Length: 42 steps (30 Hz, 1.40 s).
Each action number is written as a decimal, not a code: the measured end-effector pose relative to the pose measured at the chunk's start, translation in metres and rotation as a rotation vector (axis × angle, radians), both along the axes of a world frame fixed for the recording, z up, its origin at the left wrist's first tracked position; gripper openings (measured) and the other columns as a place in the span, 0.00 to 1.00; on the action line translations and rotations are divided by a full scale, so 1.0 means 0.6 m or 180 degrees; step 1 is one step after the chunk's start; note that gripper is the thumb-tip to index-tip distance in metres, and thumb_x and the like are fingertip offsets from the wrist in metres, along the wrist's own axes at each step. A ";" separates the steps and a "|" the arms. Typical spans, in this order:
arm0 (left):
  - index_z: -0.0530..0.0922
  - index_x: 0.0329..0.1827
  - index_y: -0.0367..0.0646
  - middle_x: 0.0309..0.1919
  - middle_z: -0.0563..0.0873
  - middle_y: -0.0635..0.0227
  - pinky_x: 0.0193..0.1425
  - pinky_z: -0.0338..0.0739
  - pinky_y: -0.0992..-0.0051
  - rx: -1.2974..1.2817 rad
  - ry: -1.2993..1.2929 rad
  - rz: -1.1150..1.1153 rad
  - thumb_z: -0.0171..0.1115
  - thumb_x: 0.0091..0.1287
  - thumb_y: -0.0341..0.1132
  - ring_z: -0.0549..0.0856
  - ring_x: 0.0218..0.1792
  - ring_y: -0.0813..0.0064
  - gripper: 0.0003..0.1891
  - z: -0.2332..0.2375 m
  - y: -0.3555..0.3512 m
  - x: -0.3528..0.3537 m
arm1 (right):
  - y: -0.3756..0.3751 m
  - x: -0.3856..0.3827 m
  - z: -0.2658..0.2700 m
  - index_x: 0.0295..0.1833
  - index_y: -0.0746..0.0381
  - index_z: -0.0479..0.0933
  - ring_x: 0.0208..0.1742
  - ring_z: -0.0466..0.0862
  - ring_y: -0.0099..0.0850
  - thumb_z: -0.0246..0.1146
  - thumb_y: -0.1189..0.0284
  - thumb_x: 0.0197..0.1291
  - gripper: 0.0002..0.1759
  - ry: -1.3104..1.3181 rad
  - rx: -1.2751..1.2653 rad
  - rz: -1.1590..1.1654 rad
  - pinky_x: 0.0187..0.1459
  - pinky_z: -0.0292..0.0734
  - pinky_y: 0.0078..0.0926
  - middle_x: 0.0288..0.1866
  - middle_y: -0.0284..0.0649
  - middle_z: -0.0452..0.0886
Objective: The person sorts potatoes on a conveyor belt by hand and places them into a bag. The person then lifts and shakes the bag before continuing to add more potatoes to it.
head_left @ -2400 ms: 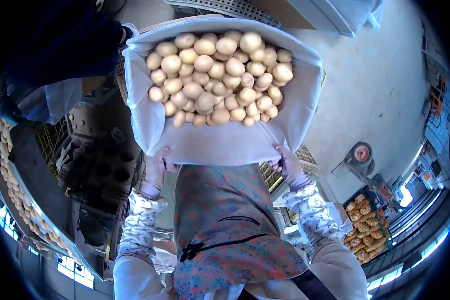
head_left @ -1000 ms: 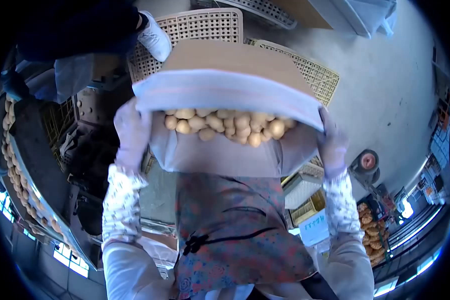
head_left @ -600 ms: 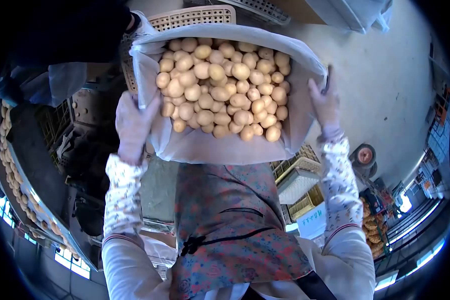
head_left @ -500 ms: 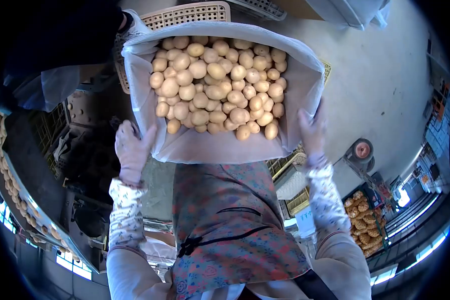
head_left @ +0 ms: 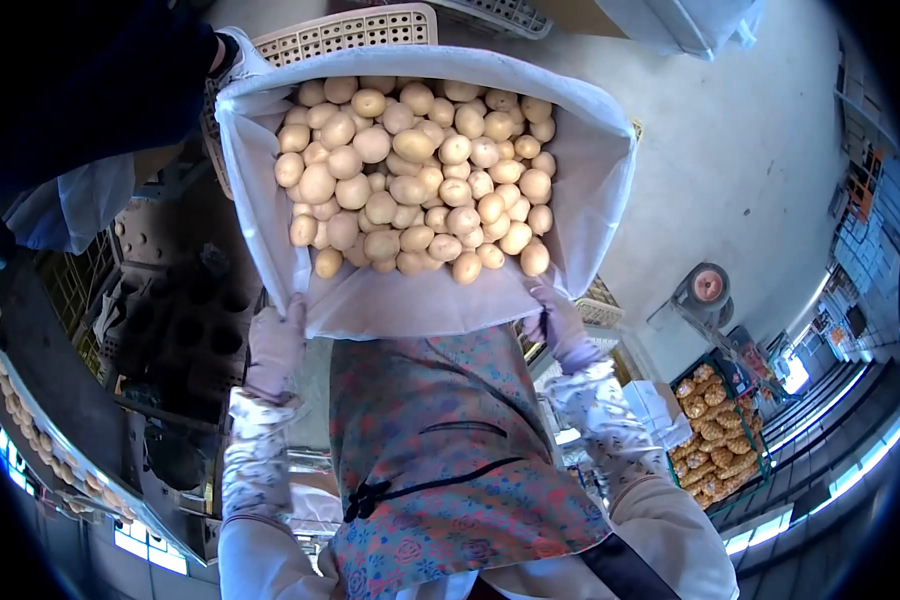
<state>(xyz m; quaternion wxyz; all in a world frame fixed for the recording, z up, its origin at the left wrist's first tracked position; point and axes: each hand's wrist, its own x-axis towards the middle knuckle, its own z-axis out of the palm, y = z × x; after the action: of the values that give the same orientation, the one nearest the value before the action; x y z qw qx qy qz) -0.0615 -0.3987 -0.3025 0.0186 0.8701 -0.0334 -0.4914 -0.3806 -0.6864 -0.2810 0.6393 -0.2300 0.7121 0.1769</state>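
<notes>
In front of me stands a crate lined with a white liner (head_left: 420, 305), full of pale round potatoes (head_left: 410, 190). My left hand (head_left: 276, 350), gloved, closes on the liner's edge at the near left corner. At the near right corner my gloved right hand (head_left: 562, 328) pinches the same edge, thumb toward the inside. The potatoes are heaped toward the far side, leaving a strip of bare liner along the near side. The crate's walls are mostly covered by the liner.
Behind the liner a beige perforated crate (head_left: 345, 32) shows its rim. Another person's dark sleeve (head_left: 100, 90) is at upper left. Potatoes line a conveyor (head_left: 30, 420) on the left. To the right are a wheeled cart (head_left: 708, 287) and a crate of netted bags (head_left: 715, 430).
Both hands have moved onto the liner's near corners and closed on its edge; the right came inward from the side. The view has shifted slightly, with the crate now further left.
</notes>
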 end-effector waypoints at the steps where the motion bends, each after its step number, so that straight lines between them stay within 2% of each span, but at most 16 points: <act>1: 0.80 0.32 0.29 0.22 0.84 0.51 0.26 0.79 0.65 -0.0163 0.0337 0.1021 0.59 0.68 0.55 0.85 0.20 0.62 0.29 0.021 -0.018 0.019 | -0.016 0.026 0.029 0.46 0.62 0.78 0.15 0.77 0.27 0.57 0.54 0.67 0.20 -0.0253 -0.0031 0.0156 0.15 0.68 0.19 0.16 0.37 0.78; 2: 0.79 0.29 0.30 0.16 0.79 0.61 0.15 0.72 0.76 -0.0237 0.0412 0.1437 0.63 0.67 0.50 0.79 0.12 0.73 0.25 0.040 -0.039 0.052 | -0.046 0.074 0.064 0.46 0.63 0.76 0.14 0.75 0.27 0.55 0.57 0.69 0.19 -0.0297 -0.0086 0.0276 0.16 0.67 0.20 0.16 0.36 0.76; 6: 0.80 0.26 0.34 0.12 0.77 0.70 0.13 0.68 0.82 -0.1057 0.0713 0.1672 0.59 0.72 0.51 0.77 0.10 0.81 0.26 0.090 -0.117 0.143 | -0.090 0.092 0.095 0.33 0.62 0.78 0.13 0.73 0.26 0.55 0.57 0.69 0.20 -0.0956 -0.0998 0.0037 0.16 0.65 0.21 0.15 0.36 0.75; 7: 0.79 0.26 0.35 0.12 0.77 0.71 0.13 0.68 0.83 -0.1335 0.0585 0.1821 0.58 0.72 0.51 0.77 0.11 0.82 0.25 0.098 -0.140 0.138 | -0.081 0.088 0.078 0.37 0.62 0.78 0.13 0.73 0.26 0.55 0.56 0.69 0.20 -0.0769 -0.0879 0.0059 0.15 0.65 0.21 0.15 0.36 0.76; 11: 0.83 0.34 0.30 0.14 0.81 0.59 0.23 0.78 0.68 -0.0627 0.0534 0.0416 0.60 0.69 0.52 0.84 0.16 0.67 0.26 -0.029 0.020 0.044 | -0.025 0.057 0.020 0.49 0.60 0.80 0.13 0.75 0.27 0.59 0.57 0.65 0.19 0.0085 -0.0338 0.0047 0.16 0.69 0.22 0.18 0.39 0.80; 12: 0.83 0.34 0.31 0.15 0.82 0.58 0.24 0.78 0.67 -0.0254 0.0577 0.0895 0.58 0.69 0.53 0.85 0.17 0.67 0.27 0.003 -0.020 0.035 | -0.024 0.045 0.004 0.51 0.60 0.80 0.13 0.76 0.28 0.58 0.57 0.65 0.19 0.0072 -0.0267 -0.0124 0.16 0.70 0.22 0.19 0.40 0.80; 18: 0.82 0.27 0.32 0.14 0.81 0.60 0.25 0.76 0.69 -0.0371 0.0449 0.1135 0.59 0.68 0.57 0.83 0.17 0.68 0.30 -0.006 -0.019 0.010 | -0.004 0.001 -0.021 0.57 0.60 0.77 0.17 0.81 0.28 0.54 0.55 0.68 0.23 -0.0002 -0.0354 -0.0057 0.17 0.74 0.20 0.23 0.43 0.83; 24: 0.81 0.25 0.35 0.16 0.81 0.61 0.27 0.74 0.68 -0.0790 0.0301 0.0534 0.64 0.64 0.55 0.83 0.18 0.68 0.27 0.011 -0.026 0.016 | -0.002 0.003 -0.013 0.55 0.62 0.77 0.19 0.82 0.28 0.55 0.52 0.68 0.24 0.0042 -0.0339 0.0036 0.23 0.77 0.20 0.25 0.43 0.84; 29: 0.68 0.18 0.40 0.15 0.74 0.60 0.29 0.71 0.63 -0.0622 -0.0867 -0.0111 0.73 0.56 0.50 0.76 0.20 0.59 0.26 0.058 -0.071 0.043 | -0.018 0.014 0.023 0.39 0.65 0.81 0.19 0.82 0.28 0.53 0.44 0.68 0.32 0.0219 0.0159 0.0857 0.23 0.78 0.20 0.25 0.43 0.84; 33: 0.74 0.39 0.42 0.32 0.84 0.60 0.40 0.76 0.62 -0.0876 -0.1358 -0.0857 0.68 0.60 0.54 0.83 0.35 0.56 0.24 0.066 -0.128 0.106 | -0.026 0.105 0.093 0.28 0.67 0.81 0.19 0.81 0.28 0.52 0.44 0.69 0.36 0.0074 0.0461 0.1790 0.23 0.79 0.21 0.24 0.40 0.84; 34: 0.74 0.44 0.43 0.35 0.85 0.57 0.44 0.78 0.61 -0.0957 -0.1570 -0.0947 0.66 0.61 0.57 0.84 0.39 0.55 0.25 0.055 -0.153 0.121 | -0.033 0.145 0.105 0.30 0.66 0.82 0.25 0.83 0.27 0.57 0.53 0.70 0.27 -0.0206 0.0206 0.1707 0.28 0.79 0.22 0.25 0.41 0.84; 36: 0.76 0.50 0.44 0.41 0.86 0.53 0.50 0.79 0.60 -0.0925 -0.1814 -0.1224 0.60 0.63 0.60 0.85 0.45 0.52 0.28 0.023 -0.208 0.153 | -0.041 0.224 0.079 0.34 0.65 0.82 0.27 0.82 0.29 0.61 0.62 0.67 0.17 -0.1046 -0.1896 0.3181 0.32 0.77 0.26 0.23 0.41 0.81; 37: 0.78 0.51 0.44 0.43 0.87 0.51 0.53 0.79 0.59 -0.0810 -0.1855 -0.1404 0.57 0.65 0.61 0.85 0.49 0.52 0.28 0.007 -0.235 0.173 | -0.038 0.278 0.060 0.40 0.63 0.80 0.33 0.81 0.33 0.62 0.65 0.63 0.11 -0.0965 -0.2071 0.2927 0.37 0.75 0.31 0.28 0.42 0.79; 38: 0.79 0.51 0.44 0.43 0.87 0.52 0.53 0.79 0.58 -0.0627 -0.1796 -0.1442 0.55 0.66 0.61 0.85 0.48 0.52 0.28 -0.011 -0.260 0.198 | -0.041 0.327 0.013 0.47 0.61 0.79 0.39 0.80 0.39 0.63 0.66 0.60 0.13 -0.1742 -0.3569 0.3484 0.41 0.74 0.36 0.35 0.42 0.79; 39: 0.80 0.51 0.44 0.43 0.87 0.53 0.53 0.78 0.57 -0.0438 -0.1736 -0.1477 0.53 0.67 0.61 0.85 0.48 0.52 0.28 -0.029 -0.276 0.214 | -0.038 0.374 -0.040 0.53 0.57 0.79 0.48 0.78 0.42 0.65 0.63 0.55 0.20 -0.1747 -0.4158 0.3374 0.50 0.71 0.39 0.46 0.44 0.79; 42: 0.82 0.46 0.45 0.42 0.87 0.55 0.52 0.77 0.57 -0.0575 -0.1884 -0.1332 0.52 0.68 0.61 0.85 0.47 0.51 0.27 -0.049 -0.251 0.226 | -0.030 0.481 -0.121 0.58 0.59 0.76 0.54 0.77 0.46 0.67 0.59 0.53 0.28 -0.1901 -0.5205 0.4095 0.57 0.69 0.45 0.53 0.48 0.76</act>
<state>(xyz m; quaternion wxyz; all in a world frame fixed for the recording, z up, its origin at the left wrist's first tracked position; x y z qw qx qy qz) 0.0743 -0.5490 -0.3321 -0.0161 0.9437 -0.2577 -0.2069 -0.0921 -0.7046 -0.3536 0.2272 -0.9512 0.1757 -0.1125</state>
